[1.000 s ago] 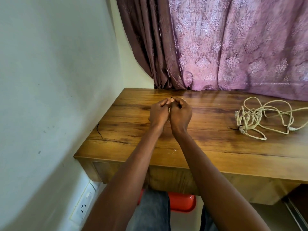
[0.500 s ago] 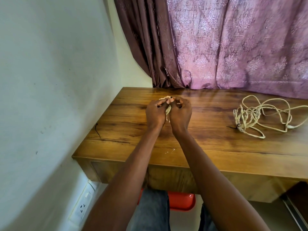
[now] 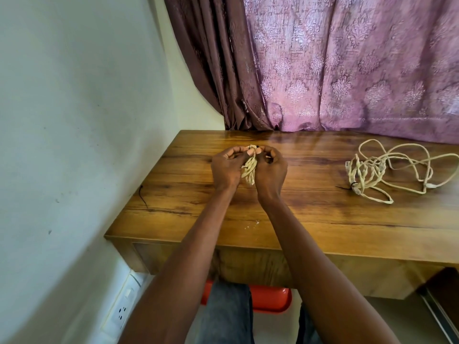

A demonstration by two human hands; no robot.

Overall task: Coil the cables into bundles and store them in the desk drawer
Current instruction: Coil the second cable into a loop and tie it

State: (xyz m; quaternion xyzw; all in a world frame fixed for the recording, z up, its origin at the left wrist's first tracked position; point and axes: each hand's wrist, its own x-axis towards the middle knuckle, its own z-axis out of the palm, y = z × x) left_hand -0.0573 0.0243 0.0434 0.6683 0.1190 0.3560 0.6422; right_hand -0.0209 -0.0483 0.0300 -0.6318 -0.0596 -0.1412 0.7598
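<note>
Above the desk [image 3: 310, 219], near its left end, the left hand [image 3: 227, 167] and right hand [image 3: 269, 171] curl their fingers around a small cream cable bundle [image 3: 248, 170], pinching its top between them. A second cable [image 3: 387, 170] lies loose and tangled toward the desk's right end.

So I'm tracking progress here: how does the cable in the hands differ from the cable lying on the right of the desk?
The held cable is folded into a tight, short bundle; the loose cable sprawls in wide, tangled loops. The held one is pinched between the left hand and right hand, above the desk; the loose one lies untouched on it. Both are cream-coloured.
</note>
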